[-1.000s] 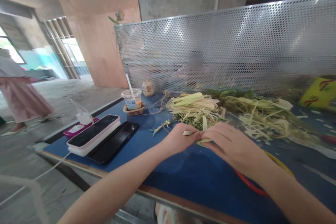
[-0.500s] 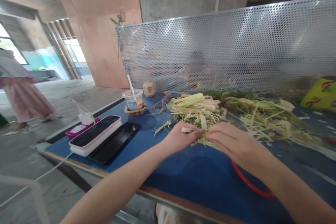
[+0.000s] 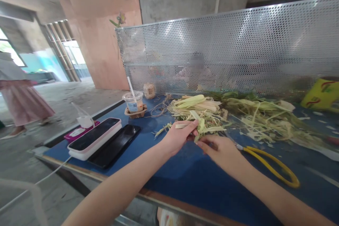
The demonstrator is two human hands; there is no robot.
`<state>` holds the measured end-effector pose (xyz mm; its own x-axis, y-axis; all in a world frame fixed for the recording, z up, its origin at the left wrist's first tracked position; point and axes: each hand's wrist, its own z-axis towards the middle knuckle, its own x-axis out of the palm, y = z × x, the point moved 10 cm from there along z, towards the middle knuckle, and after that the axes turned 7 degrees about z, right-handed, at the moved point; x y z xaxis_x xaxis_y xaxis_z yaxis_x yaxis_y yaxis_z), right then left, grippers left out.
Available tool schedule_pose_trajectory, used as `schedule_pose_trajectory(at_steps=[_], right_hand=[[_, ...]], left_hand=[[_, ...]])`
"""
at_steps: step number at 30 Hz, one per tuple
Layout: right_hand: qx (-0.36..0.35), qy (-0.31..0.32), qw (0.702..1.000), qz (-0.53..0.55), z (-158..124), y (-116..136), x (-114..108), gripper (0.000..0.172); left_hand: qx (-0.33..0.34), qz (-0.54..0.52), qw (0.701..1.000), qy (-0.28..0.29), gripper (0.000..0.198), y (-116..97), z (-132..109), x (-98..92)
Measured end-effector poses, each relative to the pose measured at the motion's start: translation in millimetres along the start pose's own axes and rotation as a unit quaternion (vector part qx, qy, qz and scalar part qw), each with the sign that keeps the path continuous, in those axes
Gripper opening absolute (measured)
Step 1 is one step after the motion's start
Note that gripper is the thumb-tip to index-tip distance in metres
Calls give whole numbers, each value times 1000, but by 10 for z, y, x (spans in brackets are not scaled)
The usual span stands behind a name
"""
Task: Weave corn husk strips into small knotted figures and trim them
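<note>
My left hand [image 3: 180,133] is closed around pale green corn husk strips [image 3: 201,127], whose folded ends stick up past the thumb; one pale end juts out to the left. My right hand [image 3: 221,150] is pinched at the lower end of the strips, its thumb and fingertips close to the left hand. Just behind both hands lies a heap of husk scraps [image 3: 217,119] with a stack of flat husk pieces [image 3: 196,102] on its far side. Beside my right wrist, a yellow looped handle [image 3: 287,174] joins a metal part, probably scissors; my arm covers the rest.
Loose green husks [image 3: 265,113] spread over the right side of the blue table [image 3: 169,180]. To the left are a lidded cup [image 3: 132,103], twine [image 3: 160,108], a black phone [image 3: 115,146] and a pink-edged device [image 3: 95,136]. A perforated metal screen [image 3: 225,46] stands behind.
My right hand has shifted left and down, and the strips now stand folded above my left hand. The yellow handle has come into view by my right wrist; the red loop is no longer visible.
</note>
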<state>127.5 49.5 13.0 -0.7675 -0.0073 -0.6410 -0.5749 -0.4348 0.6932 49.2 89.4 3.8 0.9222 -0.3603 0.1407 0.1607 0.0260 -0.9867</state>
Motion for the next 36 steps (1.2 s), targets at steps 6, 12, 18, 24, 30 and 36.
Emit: schedule_pose_trajectory(at_steps=[6,12,18,24,30,36], right_hand=[[61,-19,994,85,58,-193,-47,25],[48,39,990,127,65,-113,85,21],[56,84,985,140,26,-104,75,20],[10,54,996,68,23,-40,-106,21],[15,68,995,78,19,-43,-63,19],[46,101,989,102,-11,-17,19,20]], left_hand=[[-5,-10,1000,6,37,14,-2,20],[3,-19,1000,10,36,3,-6,43],[24,-36,999,-33,32,-78,27,-109],[29,-15,999,-16,33,-68,32,-76],[44,39,996,60,28,-92,-42,112],[46,-37,997,58,24,-88,-46,140]])
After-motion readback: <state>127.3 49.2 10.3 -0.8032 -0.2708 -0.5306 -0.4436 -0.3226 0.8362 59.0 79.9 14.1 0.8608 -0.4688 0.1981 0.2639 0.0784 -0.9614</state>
